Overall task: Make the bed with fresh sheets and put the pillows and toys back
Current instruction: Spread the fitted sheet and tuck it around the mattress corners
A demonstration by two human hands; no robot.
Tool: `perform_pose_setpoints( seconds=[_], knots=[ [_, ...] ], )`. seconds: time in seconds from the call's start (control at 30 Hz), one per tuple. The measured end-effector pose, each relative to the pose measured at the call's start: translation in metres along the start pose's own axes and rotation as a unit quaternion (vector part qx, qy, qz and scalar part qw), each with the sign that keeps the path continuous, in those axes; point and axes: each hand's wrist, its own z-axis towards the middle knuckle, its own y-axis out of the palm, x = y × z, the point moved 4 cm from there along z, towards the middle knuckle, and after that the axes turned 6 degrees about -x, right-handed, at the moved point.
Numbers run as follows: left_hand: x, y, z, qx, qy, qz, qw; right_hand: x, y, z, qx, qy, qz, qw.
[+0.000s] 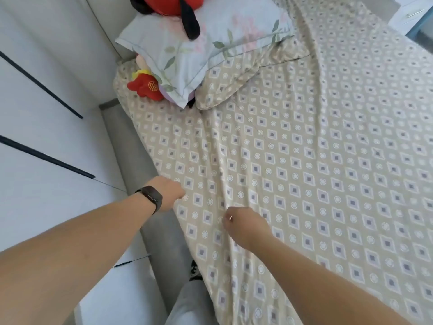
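A beige sheet (304, 172) with a diamond and circle pattern covers the bed, with long creases running down its left side. My left hand (167, 192), a dark watch on its wrist, grips the sheet at the bed's left edge. My right hand (241, 222) pinches a crease of the sheet just to the right. At the head of the bed lies a floral pillow (199, 50) on top of a pillow in the same beige pattern (234, 85). A red and black plush toy (168, 8) sits on the floral pillow. A small red plush toy (145, 86) peeks out beside it.
White wardrobe doors (46, 113) with dark handles stand close on the left, leaving a narrow grey strip of floor (138, 160) along the bed. My leg and foot (194, 273) stand in that gap. A white and blue cabinet (412, 15) is at the far right.
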Motion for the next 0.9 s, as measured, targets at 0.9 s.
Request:
perform_pose_setpoints(
  seconds=[0.9],
  knots=[
    [-0.181, 0.136, 0.186, 0.090, 0.117, -0.013, 0.989, -0.170, 0.145, 0.256, -0.079, -0.096, -0.123, 0.985]
  ],
)
